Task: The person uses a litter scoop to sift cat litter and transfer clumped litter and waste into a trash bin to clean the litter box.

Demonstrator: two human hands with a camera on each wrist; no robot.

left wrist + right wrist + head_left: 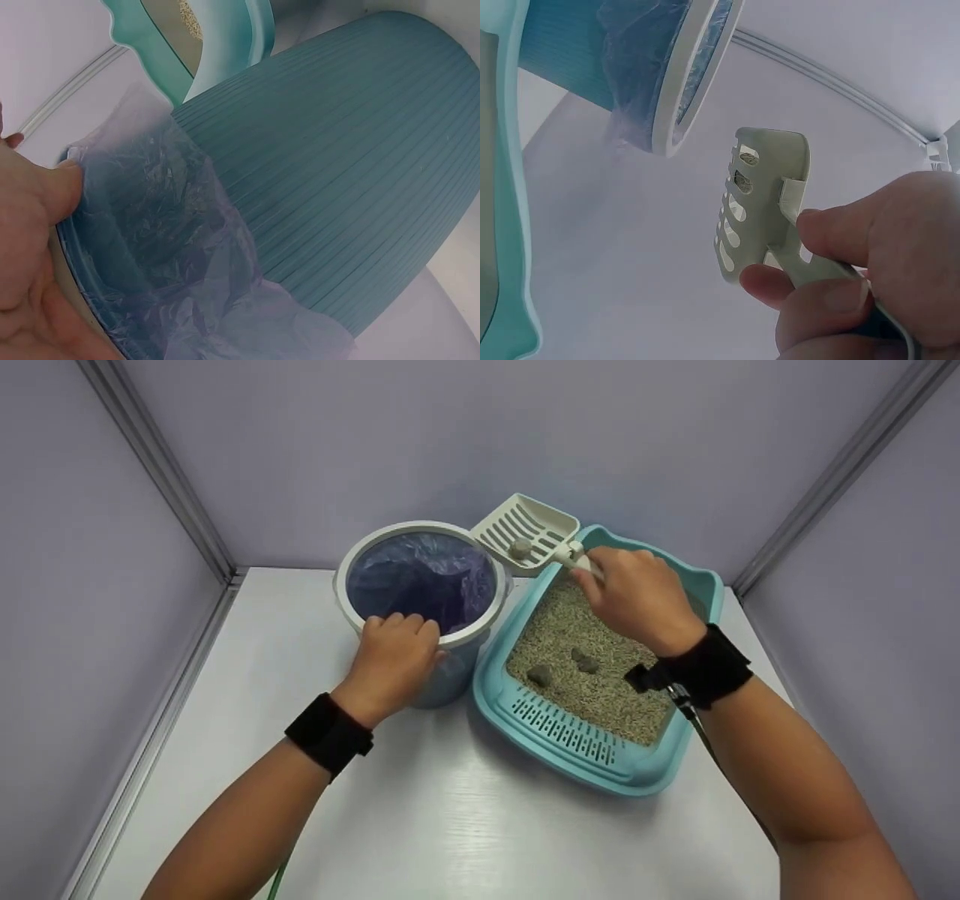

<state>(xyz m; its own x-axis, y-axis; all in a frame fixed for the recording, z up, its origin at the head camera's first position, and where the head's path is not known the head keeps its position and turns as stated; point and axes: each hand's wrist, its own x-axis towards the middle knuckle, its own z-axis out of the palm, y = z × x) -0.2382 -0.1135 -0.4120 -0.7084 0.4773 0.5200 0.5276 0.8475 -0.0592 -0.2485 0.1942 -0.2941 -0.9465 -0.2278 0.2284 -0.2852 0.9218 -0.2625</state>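
My right hand [637, 596] grips the handle of a pale slotted litter scoop [525, 521], with one greyish clump [520, 548] lying in it. The scoop is held above the back left corner of a turquoise litter box [555, 750], beside the bin's rim. In the right wrist view, thumb and fingers wrap the scoop's handle [821, 270]. My left hand [397, 656] holds the near rim of a blue ribbed trash bin [337, 142], its fingers over the edge and thumb outside. A thin purple bag [420, 566] lines the bin and hangs over its outside.
Sandy litter [600, 690] fills the box, with several dark clumps [539, 675] on it. Bin and box stand side by side on a white table [420, 825]. Pale wall panels [480, 427] rise at the back and sides. A cable [727, 780] runs along the right forearm.
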